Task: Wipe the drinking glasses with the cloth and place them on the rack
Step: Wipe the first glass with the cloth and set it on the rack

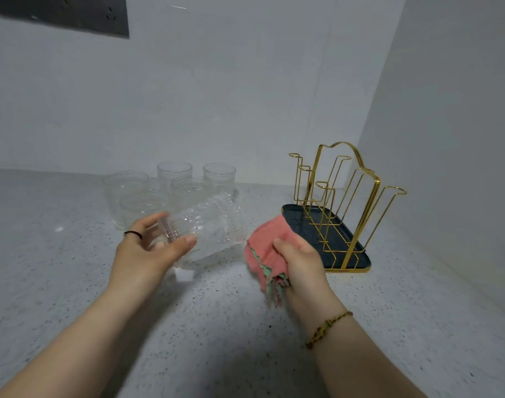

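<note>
Early days, I judge: the left hand (pixel 147 245) grips one glass (pixel 208 228) tilted sideways, and the right hand (pixel 300 262) beside it clutches the bunched cloth (pixel 267 248). The rack (pixel 357 254) just beyond the right hand holds nothing. Five other glasses (pixel 174 175) stand on the bench (pixel 216 326) behind the left hand, with nothing blocking the way.

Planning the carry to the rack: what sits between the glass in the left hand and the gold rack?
Head view: only the pink cloth, gripped by the right hand, lies between the glass and the rack.
</note>
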`<state>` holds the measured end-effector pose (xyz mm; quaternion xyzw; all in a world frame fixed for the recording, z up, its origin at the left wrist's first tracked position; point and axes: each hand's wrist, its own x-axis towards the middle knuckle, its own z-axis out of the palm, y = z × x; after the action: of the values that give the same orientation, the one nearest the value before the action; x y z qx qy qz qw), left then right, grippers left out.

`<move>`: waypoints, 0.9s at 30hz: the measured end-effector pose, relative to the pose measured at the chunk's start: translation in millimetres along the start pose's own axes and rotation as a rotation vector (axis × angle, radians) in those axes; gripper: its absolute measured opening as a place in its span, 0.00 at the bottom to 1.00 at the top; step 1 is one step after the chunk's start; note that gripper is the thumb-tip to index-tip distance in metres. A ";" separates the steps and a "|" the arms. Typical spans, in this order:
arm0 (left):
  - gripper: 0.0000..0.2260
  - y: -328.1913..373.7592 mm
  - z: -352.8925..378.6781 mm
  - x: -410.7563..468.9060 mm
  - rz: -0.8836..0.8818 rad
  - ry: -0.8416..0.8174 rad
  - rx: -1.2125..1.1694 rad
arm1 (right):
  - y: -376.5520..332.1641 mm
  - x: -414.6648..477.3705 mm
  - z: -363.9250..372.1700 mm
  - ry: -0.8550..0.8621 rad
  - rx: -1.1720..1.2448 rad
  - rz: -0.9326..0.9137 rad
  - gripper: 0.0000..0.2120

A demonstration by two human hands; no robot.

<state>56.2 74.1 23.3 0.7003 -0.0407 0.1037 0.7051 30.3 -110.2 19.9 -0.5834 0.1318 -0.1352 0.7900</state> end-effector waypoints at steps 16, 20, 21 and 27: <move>0.27 83.9 97.0 114.4 0.245 -0.168 0.390 | -0.3 37.1 -41.9 -0.022 -0.727 -0.327 0.13; 0.27 98.2 134.4 149.2 0.261 -0.195 0.393 | -1.5 38.5 -41.2 -0.058 -0.715 -0.275 0.12; 0.27 99.9 142.0 157.1 0.261 -0.202 0.401 | -0.8 39.5 -41.8 -0.059 -0.716 -0.281 0.11; 0.26 95.9 188.5 188.8 0.291 -0.313 0.551 | 2.9 48.5 -48.1 -0.075 -0.696 -0.266 0.11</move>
<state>237.4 -97.0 158.5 0.8586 -0.2183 0.1017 0.4526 57.9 -169.8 0.9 -0.8335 0.0638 -0.1624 0.5243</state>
